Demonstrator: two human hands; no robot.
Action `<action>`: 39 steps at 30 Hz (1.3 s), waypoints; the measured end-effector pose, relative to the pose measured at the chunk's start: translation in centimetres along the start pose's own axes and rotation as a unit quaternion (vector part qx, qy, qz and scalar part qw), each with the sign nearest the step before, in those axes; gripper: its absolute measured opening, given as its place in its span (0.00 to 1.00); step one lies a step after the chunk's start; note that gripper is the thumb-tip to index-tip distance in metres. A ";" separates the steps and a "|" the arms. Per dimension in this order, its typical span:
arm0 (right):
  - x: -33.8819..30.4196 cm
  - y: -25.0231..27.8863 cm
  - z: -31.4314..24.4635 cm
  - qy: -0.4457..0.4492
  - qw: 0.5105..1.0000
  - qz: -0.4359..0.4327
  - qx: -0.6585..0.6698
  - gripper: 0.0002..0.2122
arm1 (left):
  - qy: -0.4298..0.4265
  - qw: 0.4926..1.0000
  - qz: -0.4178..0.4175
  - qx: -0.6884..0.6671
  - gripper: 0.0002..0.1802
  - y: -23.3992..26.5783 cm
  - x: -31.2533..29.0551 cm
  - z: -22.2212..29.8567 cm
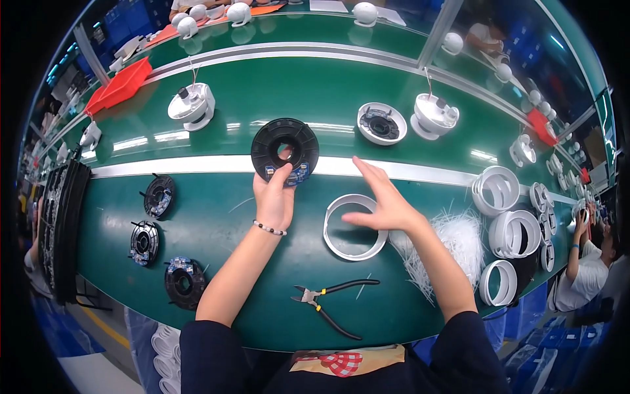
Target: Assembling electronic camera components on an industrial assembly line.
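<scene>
My left hand (273, 202) grips a round black plastic disc (266, 146) by its near edge, thumb on top. The disc has a hole in its middle and small blue circuit boards near my thumb. My right hand (388, 203), fingers spread and holding nothing, hovers by a white plastic ring (354, 255) that lies on the green table (262, 308). I cannot tell whether its thumb touches the ring. In front of me rest side cutters (308, 297) with black and yellow handles, jaws apart.
Three similar black discs (176, 285) lie to the left. A pile of thin white cable ties (453, 246) sits right of the ring, beside several white housings (495, 190). Beyond the white strip are a white shell with a black part (380, 139) and white camera-like units (193, 108).
</scene>
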State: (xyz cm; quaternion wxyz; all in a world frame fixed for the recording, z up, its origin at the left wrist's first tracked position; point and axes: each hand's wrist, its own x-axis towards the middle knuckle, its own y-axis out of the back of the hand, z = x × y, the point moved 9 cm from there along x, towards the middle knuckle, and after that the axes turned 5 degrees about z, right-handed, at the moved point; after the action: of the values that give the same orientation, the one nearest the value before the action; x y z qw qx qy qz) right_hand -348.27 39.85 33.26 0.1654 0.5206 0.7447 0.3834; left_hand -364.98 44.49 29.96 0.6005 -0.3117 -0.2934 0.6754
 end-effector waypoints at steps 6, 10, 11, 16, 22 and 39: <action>-3.2 -3.7 -2.5 0.003 0.949 -0.209 -0.235 0.56 | 0.015 1.000 -0.012 -0.013 0.20 0.3 0.0 -0.5; -1.9 -1.6 -1.8 0.028 0.993 -0.026 -0.112 0.51 | 0.037 0.999 -0.001 -0.015 0.22 0.1 -0.4 -0.9; -1.9 -0.6 -1.4 0.030 0.997 0.056 -0.052 0.52 | 0.036 0.999 -0.002 -0.016 0.22 -0.1 -0.5 -0.8; 0.1 -2.9 -0.3 -0.157 0.834 0.178 0.497 0.49 | -0.037 0.992 -0.095 0.079 0.29 -0.2 -1.2 -0.6; 2.1 -1.9 -3.0 -0.044 0.923 0.216 0.317 0.54 | 0.277 0.901 -0.333 -0.004 0.47 -2.4 -4.0 -0.9; 1.5 -5.3 -3.3 -0.158 0.819 0.278 0.476 0.53 | 0.164 0.965 -0.200 0.042 0.36 2.1 -1.9 -0.2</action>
State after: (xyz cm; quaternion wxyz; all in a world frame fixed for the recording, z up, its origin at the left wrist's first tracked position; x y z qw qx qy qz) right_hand -354.42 39.02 31.69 -0.1014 0.7731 0.6215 -0.0765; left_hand -366.04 42.40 28.36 0.7758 -0.3275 -0.2191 0.4928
